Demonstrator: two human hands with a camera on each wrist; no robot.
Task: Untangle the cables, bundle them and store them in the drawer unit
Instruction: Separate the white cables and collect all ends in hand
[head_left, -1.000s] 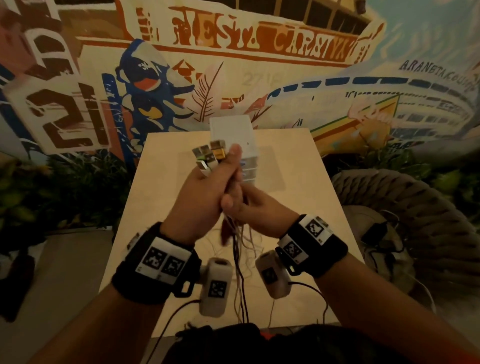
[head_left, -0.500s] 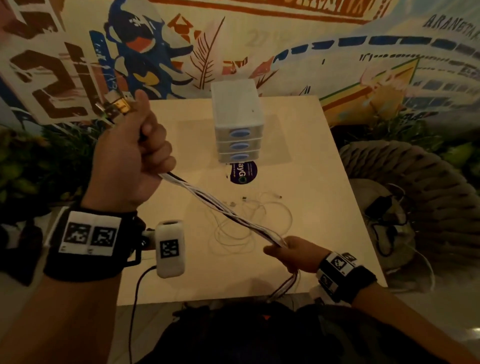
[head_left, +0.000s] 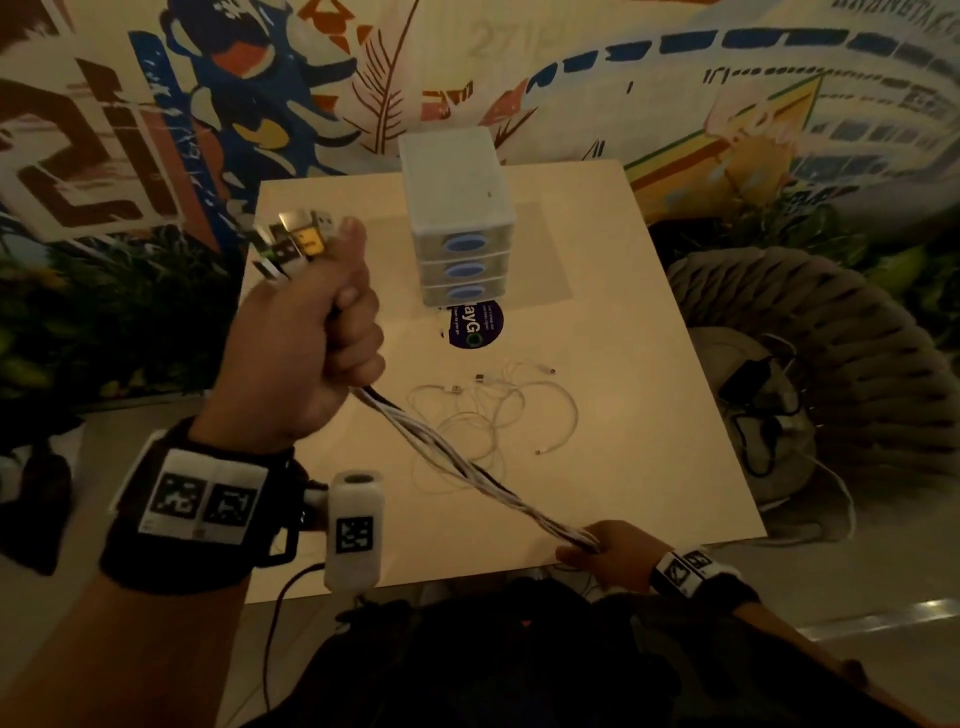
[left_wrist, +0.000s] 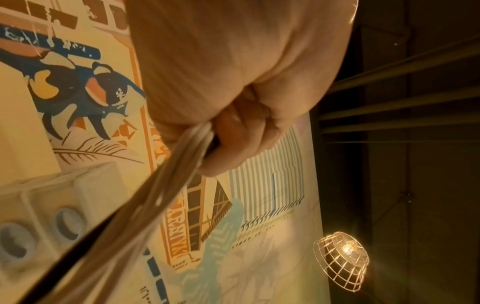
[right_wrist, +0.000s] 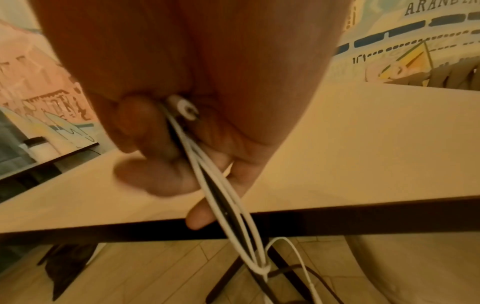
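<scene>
Same two-handed grip (head_left: 296, 358) on cables (head_left: 467, 473)

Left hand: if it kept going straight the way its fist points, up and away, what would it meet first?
Likely nothing near: the left hand holds the cable bundle left of the drawer unit, so the mural wall comes first; depth unclear.

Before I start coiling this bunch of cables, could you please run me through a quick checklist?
1. Left hand grips the plug end of the cable bunch: ok.
2. Right hand holds the bunch further down: ok.
3. Bunch stretched straight between the hands: ok.
4. Strands untangled: not ok, they twist round each other.
5. All cables gathered: not ok, white cables lie loose on the table.
6. Drawer unit open: not ok, three drawers shut.
</scene>
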